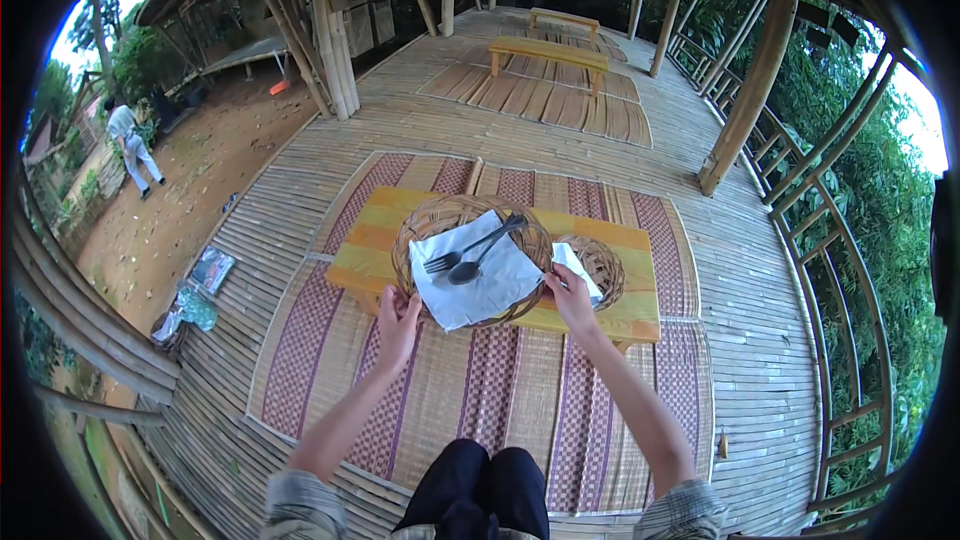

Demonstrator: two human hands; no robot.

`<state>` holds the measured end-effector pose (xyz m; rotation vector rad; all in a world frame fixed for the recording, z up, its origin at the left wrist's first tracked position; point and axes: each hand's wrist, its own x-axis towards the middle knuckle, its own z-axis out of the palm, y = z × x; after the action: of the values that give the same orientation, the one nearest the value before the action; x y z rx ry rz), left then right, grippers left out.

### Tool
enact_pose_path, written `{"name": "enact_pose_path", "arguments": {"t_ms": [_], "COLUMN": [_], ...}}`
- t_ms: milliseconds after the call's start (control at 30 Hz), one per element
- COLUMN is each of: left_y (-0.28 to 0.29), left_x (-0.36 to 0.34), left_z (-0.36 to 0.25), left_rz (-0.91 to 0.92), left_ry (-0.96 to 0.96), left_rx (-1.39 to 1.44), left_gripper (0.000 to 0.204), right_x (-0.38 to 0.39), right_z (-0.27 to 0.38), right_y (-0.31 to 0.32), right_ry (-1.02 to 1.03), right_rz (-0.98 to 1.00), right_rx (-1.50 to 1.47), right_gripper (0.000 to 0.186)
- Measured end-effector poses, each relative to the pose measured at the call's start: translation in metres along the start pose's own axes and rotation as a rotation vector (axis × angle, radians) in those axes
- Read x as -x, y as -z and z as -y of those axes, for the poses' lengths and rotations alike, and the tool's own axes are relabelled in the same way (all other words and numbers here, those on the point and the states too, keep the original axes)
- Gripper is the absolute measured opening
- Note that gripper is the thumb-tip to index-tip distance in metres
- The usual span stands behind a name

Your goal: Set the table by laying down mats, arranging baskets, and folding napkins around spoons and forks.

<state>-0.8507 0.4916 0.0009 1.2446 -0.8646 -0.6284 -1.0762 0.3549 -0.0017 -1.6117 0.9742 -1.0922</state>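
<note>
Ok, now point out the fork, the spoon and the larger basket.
Fork (444,261): head view, on its tines.
Spoon (463,273): head view, on its bowl.
Larger basket (428,217): head view, on its woven wall.

Head-worn fisheye; downward, near both hands (398,325)

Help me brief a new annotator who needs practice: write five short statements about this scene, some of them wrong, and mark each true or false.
1. A fork and a spoon lie on a white sheet in the large woven basket. True.
2. Both hands lie in the lap. False: the left hand and the right hand are at the large woven basket's rim.
3. The small basket is on the yellow table, right of the large one. True.
4. No mat lies under that table. False: it stands on a patterned mat.
5. Someone else is outside, at the picture's left, on the bare ground. True.
</note>
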Motion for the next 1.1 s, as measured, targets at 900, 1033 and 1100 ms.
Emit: {"name": "enact_pose_path", "arguments": {"t_ms": [900,1033,1100], "left_y": [0.063,0.090,0.093], "left_x": [-0.187,-0.183,-0.182], "left_z": [0.214,0.246,0.259], "left_rz": [-0.370,-0.446,-0.453], "left_ry": [0.299,0.366,0.394], "left_rx": [-0.026,-0.053,-0.039], "left_gripper": [0.032,0.022,0.022], "right_x": [-0.217,-0.208,-0.205], "right_z": [-0.185,-0.199,-0.210], "right_y": [-0.174,-0.208,-0.215], "right_ry": [-0.455,-0.488,-0.480], "right_rz": [0.322,0.331,0.284], "right_rx": [0.016,0.077,0.106], "right_gripper": [0.020,0.016,0.013]}}
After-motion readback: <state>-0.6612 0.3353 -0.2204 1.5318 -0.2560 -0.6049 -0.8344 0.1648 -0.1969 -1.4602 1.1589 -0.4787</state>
